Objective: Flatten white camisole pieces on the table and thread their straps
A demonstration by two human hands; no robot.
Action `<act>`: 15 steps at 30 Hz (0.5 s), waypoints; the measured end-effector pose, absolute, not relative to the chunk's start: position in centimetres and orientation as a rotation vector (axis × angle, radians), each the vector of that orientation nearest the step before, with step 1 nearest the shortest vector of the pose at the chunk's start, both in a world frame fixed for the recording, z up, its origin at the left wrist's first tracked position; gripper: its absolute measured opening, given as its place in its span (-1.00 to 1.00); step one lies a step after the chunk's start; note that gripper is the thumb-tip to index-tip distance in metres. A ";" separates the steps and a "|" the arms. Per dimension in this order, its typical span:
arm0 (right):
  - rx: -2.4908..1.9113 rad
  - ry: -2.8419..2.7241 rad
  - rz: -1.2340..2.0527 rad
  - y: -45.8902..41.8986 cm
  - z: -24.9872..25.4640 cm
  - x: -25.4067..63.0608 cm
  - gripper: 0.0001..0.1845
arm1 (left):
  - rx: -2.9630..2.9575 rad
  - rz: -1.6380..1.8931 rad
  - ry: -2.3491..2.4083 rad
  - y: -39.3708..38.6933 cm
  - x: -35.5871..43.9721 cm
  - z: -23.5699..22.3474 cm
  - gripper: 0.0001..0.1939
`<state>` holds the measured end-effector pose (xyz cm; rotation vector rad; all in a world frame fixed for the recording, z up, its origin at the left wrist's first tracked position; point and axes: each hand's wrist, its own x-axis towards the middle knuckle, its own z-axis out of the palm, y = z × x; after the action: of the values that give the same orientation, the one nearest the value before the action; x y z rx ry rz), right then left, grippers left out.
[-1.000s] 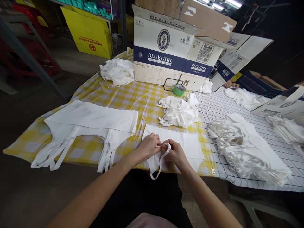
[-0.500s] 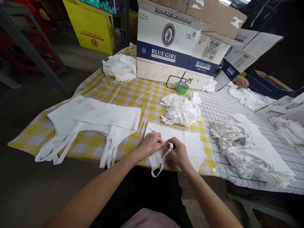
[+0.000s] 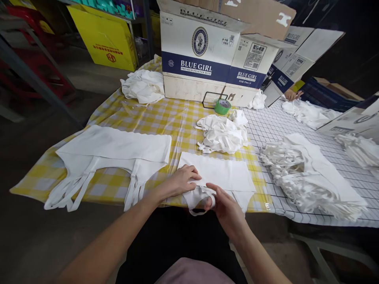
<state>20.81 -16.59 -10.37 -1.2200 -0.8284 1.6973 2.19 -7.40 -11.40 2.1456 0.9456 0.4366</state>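
First, at the far left, a white strapped garment (image 3: 112, 148) is lying flat on the yellow checked cloth (image 3: 180, 118), its straps hanging toward the near edge. Behind it, a loose white pile (image 3: 143, 86) is sitting just beside the printed carton (image 3: 198, 65). The left hand (image 3: 181, 180) is resting on a second garment (image 3: 222, 169), which is lying directly in front of the person; whether its fingers are gripping fabric cannot be told. The right hand (image 3: 226, 207) is keeping thumb and index fingertips parted, with a white strap (image 3: 212, 200) looping beside the thumb. Beyond, a crumpled white pile (image 3: 223, 134) is lying near the green tape roll (image 3: 222, 107). Farther right, a garment stack (image 3: 314, 177) is occupying the grid-patterned cloth (image 3: 260, 122).
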 end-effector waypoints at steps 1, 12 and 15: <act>-1.244 -0.862 1.656 -17.9 -10.6 20.8 -0.59 | 2.143 0.420 0.943 -7.5 2.0 -11.2 -0.67; -1.607 -1.546 0.790 -22.7 -14.3 26.6 -0.69 | 1.962 0.591 1.642 -5.3 1.5 -10.2 -0.77; -1.860 -1.467 0.437 -15.2 -12.7 32.6 -0.71 | 2.017 0.421 2.004 -4.0 2.3 -10.4 -0.74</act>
<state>32.64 -15.19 -12.65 -1.8600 -1.4673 0.4373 2.30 -4.02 -10.42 2.0172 2.0036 0.4209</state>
